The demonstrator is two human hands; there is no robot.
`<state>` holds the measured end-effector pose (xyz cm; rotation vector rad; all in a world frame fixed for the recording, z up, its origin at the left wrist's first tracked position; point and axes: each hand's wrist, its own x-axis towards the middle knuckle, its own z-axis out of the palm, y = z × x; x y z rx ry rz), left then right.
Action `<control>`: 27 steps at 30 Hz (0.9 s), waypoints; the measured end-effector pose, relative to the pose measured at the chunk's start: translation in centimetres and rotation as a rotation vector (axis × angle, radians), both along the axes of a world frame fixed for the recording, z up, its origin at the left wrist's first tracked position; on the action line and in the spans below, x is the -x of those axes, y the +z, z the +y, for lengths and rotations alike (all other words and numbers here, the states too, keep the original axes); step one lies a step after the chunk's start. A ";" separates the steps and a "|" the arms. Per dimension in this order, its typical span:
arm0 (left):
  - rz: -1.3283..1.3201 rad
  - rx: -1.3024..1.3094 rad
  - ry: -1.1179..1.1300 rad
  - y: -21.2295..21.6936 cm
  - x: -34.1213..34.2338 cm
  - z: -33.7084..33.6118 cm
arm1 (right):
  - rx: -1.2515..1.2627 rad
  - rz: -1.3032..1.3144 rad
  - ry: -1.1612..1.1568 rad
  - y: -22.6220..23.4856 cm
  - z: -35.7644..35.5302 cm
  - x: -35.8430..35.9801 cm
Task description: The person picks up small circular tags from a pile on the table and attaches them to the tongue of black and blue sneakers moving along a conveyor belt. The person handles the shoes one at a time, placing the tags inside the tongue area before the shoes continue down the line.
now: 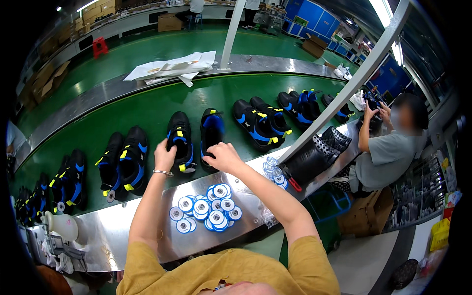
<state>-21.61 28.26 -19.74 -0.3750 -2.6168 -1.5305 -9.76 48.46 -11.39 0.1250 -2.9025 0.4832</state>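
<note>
Two black sneakers with blue linings and yellow tabs lie in front of me on the green conveyor belt (162,101), heels toward me. My left hand (165,154) is closed on the collar side of the left sneaker (179,124). At the heel of the right sneaker (212,116), my right hand (223,157) has its fingers curled against the shoe; its fingertips are partly hidden. Nearer me, a heap of round white tags with blue rims (216,217) sits on the metal ledge (169,241).
More sneaker pairs (133,162) line the belt on the left, some with round tags at the heel, and other pairs (258,123) on the right. White sheets (172,66) lie across the far edge. A slanted post (339,98) and a seated co-worker (393,147) are at right.
</note>
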 end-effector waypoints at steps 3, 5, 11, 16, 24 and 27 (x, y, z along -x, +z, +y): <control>0.433 -0.010 0.033 4.2 -0.6 1.2 | 0.297 0.240 -0.205 -0.1 1.8 0.6; 0.392 -0.115 -0.098 6.8 -1.6 3.9 | 0.318 0.180 -0.445 -1.5 3.6 2.2; 0.079 -0.117 -0.147 3.0 -0.2 11.7 | 0.461 0.212 -0.342 -5.0 3.6 6.4; -0.122 -0.267 -0.208 0.5 1.7 11.9 | 0.350 0.364 -0.217 -5.3 4.2 6.3; -0.056 -0.327 -0.236 0.5 0.6 10.9 | 0.161 0.076 -0.227 0.5 2.7 4.8; 0.035 -0.316 -0.270 2.6 -1.5 11.7 | 0.320 0.137 -0.320 0.7 2.8 6.0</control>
